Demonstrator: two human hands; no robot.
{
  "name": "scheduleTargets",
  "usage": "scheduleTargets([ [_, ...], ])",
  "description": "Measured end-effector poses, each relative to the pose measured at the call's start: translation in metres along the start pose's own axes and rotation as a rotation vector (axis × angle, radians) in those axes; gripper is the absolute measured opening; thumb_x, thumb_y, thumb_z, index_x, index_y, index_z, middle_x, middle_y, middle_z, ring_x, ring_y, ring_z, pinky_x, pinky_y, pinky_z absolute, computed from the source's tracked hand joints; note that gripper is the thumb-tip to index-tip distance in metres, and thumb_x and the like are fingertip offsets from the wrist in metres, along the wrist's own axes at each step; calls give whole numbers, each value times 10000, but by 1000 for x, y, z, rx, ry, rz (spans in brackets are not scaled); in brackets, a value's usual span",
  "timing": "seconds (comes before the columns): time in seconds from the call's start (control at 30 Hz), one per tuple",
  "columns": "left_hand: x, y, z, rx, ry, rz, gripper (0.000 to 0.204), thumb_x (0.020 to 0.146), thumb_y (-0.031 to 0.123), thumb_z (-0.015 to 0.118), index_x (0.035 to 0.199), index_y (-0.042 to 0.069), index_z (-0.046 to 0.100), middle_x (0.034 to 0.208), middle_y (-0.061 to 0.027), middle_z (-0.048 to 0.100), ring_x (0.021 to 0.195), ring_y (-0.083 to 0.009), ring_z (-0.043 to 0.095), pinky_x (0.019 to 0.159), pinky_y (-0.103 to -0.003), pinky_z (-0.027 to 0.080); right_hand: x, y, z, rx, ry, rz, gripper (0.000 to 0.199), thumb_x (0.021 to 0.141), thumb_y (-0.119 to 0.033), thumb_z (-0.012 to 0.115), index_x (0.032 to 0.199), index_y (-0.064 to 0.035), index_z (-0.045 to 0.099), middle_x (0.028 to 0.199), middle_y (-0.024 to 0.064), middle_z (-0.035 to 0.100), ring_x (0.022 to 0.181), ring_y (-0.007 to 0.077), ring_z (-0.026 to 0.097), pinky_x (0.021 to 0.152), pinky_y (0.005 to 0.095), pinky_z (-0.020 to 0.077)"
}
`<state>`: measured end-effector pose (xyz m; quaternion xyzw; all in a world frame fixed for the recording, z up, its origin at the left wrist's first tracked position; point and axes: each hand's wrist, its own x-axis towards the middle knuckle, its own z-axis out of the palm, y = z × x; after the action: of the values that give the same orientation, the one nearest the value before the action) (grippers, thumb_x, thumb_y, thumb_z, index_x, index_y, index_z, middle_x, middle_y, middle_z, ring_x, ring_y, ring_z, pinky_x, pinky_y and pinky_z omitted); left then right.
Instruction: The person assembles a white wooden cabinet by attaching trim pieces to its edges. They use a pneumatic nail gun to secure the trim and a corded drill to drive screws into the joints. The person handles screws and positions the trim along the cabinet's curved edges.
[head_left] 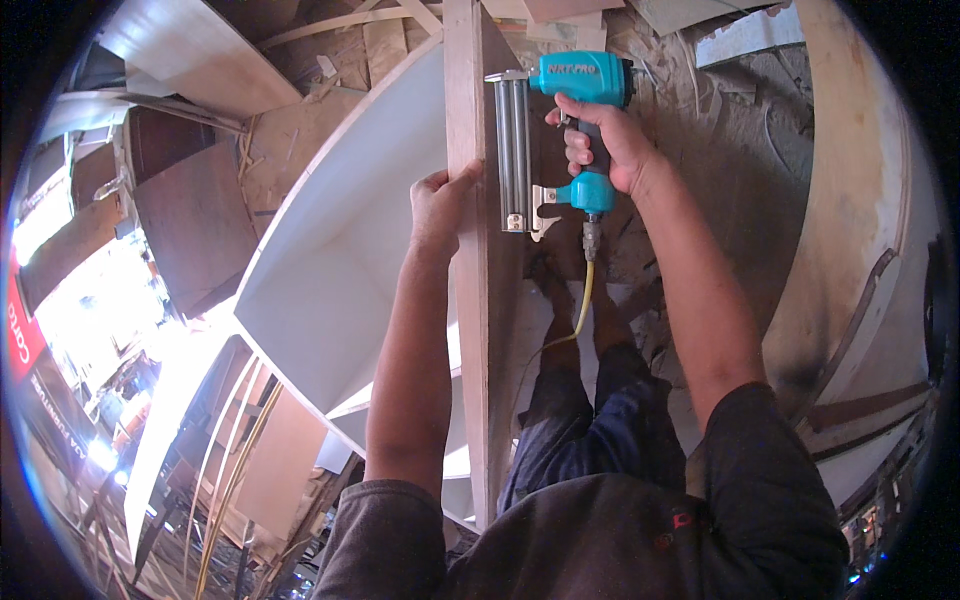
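Observation:
My right hand [618,148] is closed round the dark grip of a teal pneumatic nail gun [583,75]. Its silver magazine runs beside a long wooden panel edge [466,110], and its nose is close against that edge; whether they touch I cannot tell. A yellow air hose [586,295] hangs from the fitting under the grip. With my left hand [440,205] I grip the same panel edge a little nearer to me, thumb on the wood. The panel stands upright as one side of a cabinet [345,215] with white inner faces and a curved rim.
Wood scraps and offcuts litter the dirty floor [720,200]. A large pale plywood sheet [840,170] leans at the right. Boards [195,220] and thin strips [235,440] lie to the left, near bright daylight. My legs stand beside the panel, close to the hose.

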<state>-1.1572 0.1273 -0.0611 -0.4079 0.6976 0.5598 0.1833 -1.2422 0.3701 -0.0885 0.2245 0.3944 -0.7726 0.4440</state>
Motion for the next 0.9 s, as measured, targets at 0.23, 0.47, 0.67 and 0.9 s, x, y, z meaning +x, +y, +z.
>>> scheduleTargets([
  [0.23,-4,-2,2,63,35,7,307,890,287,824,909,-16,780,793,-36,699,666,-106,633,619,-309,523,-1,5,-3,-30,4,-14,375,950,-435,745,1010,-89,614,582,-68,459,471,74,455,563,309,443],
  [0.47,14,13,4,67,24,13,325,879,293,834,919,-25,779,789,-42,702,655,-111,639,618,-304,524,-2,7,-2,3,-25,44,405,952,-449,741,1052,-75,621,593,-72,448,481,71,459,566,311,446],
  [0.67,21,20,5,-7,10,11,390,876,305,839,969,-66,761,819,-69,712,684,-118,656,624,-304,534,-4,8,2,14,-24,64,424,943,-459,745,1054,-69,623,587,-75,445,475,65,455,561,307,446],
  [0.9,25,19,0,58,-5,38,527,905,346,825,1089,-133,707,935,-135,727,792,-189,699,708,-342,558,-7,8,5,-21,-31,44,407,945,-451,744,1040,-76,619,586,-76,458,471,64,453,559,305,446],
])
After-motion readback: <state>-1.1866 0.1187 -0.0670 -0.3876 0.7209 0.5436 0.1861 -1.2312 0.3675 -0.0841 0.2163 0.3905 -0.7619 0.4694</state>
